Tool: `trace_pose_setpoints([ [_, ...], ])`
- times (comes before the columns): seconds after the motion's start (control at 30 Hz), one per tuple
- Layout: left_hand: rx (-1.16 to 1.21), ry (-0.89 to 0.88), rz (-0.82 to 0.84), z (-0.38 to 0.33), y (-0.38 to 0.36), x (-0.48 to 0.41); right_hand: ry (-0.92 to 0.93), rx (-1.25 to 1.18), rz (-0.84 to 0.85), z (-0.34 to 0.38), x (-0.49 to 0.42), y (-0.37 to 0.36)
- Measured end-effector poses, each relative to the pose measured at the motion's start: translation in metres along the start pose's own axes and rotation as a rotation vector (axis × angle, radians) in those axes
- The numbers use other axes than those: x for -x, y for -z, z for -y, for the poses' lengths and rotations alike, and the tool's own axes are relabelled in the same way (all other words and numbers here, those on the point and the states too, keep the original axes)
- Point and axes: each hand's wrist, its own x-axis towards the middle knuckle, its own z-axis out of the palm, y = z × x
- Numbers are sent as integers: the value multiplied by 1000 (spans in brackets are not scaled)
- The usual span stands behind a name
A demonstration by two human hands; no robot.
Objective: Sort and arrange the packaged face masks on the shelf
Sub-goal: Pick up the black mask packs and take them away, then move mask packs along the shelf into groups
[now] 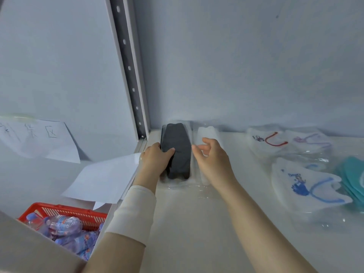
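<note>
Black mask (pixel 178 150): matt dark cloth inside glossy, crinkled clear plastic wrap. White mask pack (pixel 208 133) just right of it: same shiny film. Shelf (pixel 197 223): smooth, matt, pale. Upright (pixel 128 66), left: grey perforated metal. Sheets (pixel 102 178): matt paper. Basket (pixel 65 211), near left: red plastic.

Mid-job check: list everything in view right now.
black pack: 1, black, shelf back-left corner
white pack: 1, white, just right of black pack
printed masks: 3, white with red, purple, blue prints, shelf right
teal masks: stack, teal, right edge
papers: 2, white, left of shelf
basket: 1, red, lower left
bottles: several, clear, in basket
upright: 1, grey, left of black pack
hands: 2; left hand grips black pack, right hand over white pack, grip unclear
</note>
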Motion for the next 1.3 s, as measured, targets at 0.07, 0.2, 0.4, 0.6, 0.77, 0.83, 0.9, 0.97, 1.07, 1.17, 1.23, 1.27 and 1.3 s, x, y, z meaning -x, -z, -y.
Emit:
trace_pose_setpoints([
  [0.07,-1,6,7,-1,1,2,4,-14,-20,-4,3,3],
  [0.2,-118,-51,-42,-14,3,18,50,39,-87,-18,7,14],
  [0.4,-62,-729,-203,-79,-37,79,134,251,-253,-55,28,77],
  [0.6,-73,-1051,47,-166,-145,161,253,575,-528,-131,87,218],
  [0.77,-197,-1254,147,-224,-255,250,116,693,-649,-215,168,349],
  [0.83,-275,-1296,167,-244,-298,288,52,696,-663,-247,205,392],
  [0.9,-310,-1324,232,-263,-336,327,-18,694,-680,-276,241,432],
  [0.97,-322,-1337,344,-283,-368,363,-97,671,-713,-304,271,468],
  [1.07,-350,-1369,403,-312,-406,399,-198,619,-749,-336,295,510],
  [1.17,-379,-1326,408,-335,-442,410,-251,589,-738,-361,296,542],
  [1.23,-404,-1267,402,-349,-464,407,-270,568,-713,-376,289,560],
  [1.27,-399,-1223,397,-358,-475,402,-259,565,-694,-382,282,571],
  [1.3,-379,-1169,387,-368,-486,396,-239,562,-669,-387,274,582],
])
